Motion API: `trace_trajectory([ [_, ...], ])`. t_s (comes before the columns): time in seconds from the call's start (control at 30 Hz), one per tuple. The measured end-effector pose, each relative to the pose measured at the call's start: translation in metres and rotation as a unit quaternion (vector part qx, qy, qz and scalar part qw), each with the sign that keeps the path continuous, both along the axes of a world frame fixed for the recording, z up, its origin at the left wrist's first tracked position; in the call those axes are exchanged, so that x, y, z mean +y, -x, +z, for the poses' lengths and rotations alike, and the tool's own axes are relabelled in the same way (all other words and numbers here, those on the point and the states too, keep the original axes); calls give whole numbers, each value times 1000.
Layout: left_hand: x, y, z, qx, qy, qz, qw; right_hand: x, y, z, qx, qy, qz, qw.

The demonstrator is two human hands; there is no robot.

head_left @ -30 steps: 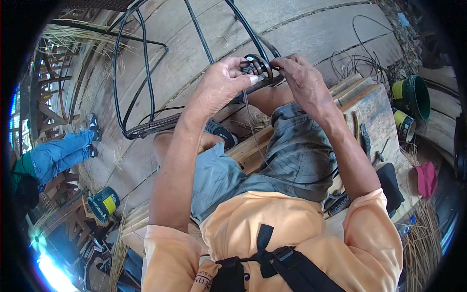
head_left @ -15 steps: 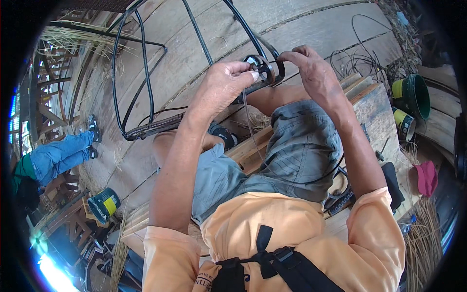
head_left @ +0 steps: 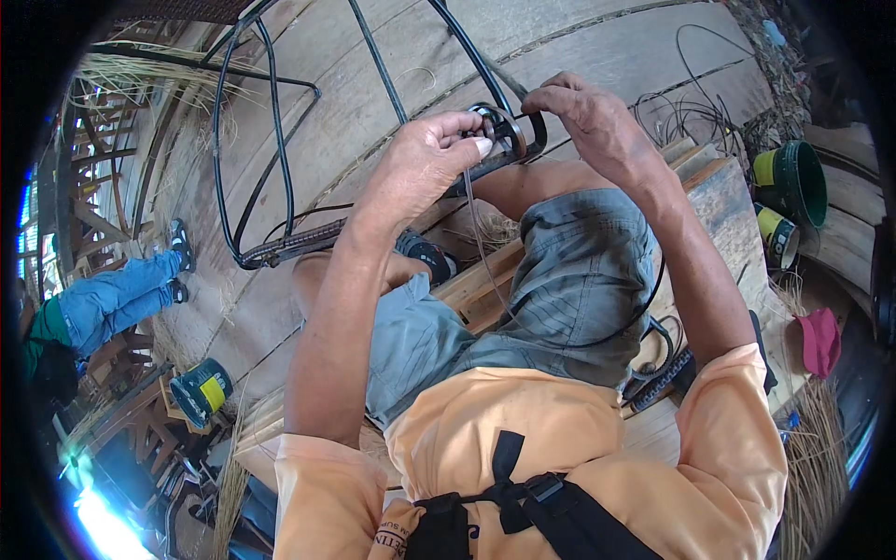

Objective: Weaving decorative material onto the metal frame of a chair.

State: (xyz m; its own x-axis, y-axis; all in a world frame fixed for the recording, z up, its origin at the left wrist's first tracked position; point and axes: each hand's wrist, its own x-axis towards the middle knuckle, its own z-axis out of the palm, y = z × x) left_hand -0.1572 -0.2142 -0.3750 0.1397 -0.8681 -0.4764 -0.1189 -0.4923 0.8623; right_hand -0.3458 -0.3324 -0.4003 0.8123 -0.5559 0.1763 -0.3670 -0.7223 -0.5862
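Observation:
A black metal tube frame (head_left: 280,140) lies ahead of me, with a brown, curled ring (head_left: 509,133) at its near right corner. My left hand (head_left: 425,159) is at the ring's left side, thumb and index finger pinched on a thin strand (head_left: 475,201) that hangs down toward my lap. Just right of the ring, my right hand (head_left: 593,121) is closed, its fingertips beside the frame's bent end. Whatever those fingertips pinch is too small to make out. Part of the frame's lower bar has a tight wrapping (head_left: 303,245).
Loose dark strands (head_left: 695,121) lie coiled on the plank floor to the right. Beyond my right arm stand two green-and-yellow buckets (head_left: 798,182) and a pink cloth (head_left: 819,342). Another bucket (head_left: 201,394) is at left, below a person in jeans (head_left: 126,289). Wooden boards (head_left: 700,201) run beside my legs.
My right hand has shifted slightly up and left along the frame's bent end, and its elbow has swung outward. My left hand keeps its pinch by the ring, almost unmoved.

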Motion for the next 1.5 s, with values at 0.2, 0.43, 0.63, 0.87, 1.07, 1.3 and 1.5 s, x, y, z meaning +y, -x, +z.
trace_trajectory([
  [0.2, 6, -11, 4, 61, -2, -9, 998, 3, 7, 3, 3, -40, 29, 999],
  [0.43, 5, -14, 9, 56, -18, -42, 997, 2, 5, 5, 49, -35, 20, 998],
  [0.63, 3, -16, 12, 30, -32, -59, 997, 3, 2, 1, -3, -66, 13, 998],
  [0.87, 3, -15, 5, 64, -39, -16, 997, 2, -1, -9, -34, 10, 12, 999],
  [1.07, 3, -10, 4, 53, -11, 4, 999, 5, -4, -14, -67, 24, 6, 997],
  [1.3, 3, -12, 3, 54, -19, 7, 998, 13, -1, -6, -34, 36, -17, 999],
  [1.5, 2, -7, 3, 50, -1, 17, 999, 9, 14, -3, -13, -120, -59, 991],
])
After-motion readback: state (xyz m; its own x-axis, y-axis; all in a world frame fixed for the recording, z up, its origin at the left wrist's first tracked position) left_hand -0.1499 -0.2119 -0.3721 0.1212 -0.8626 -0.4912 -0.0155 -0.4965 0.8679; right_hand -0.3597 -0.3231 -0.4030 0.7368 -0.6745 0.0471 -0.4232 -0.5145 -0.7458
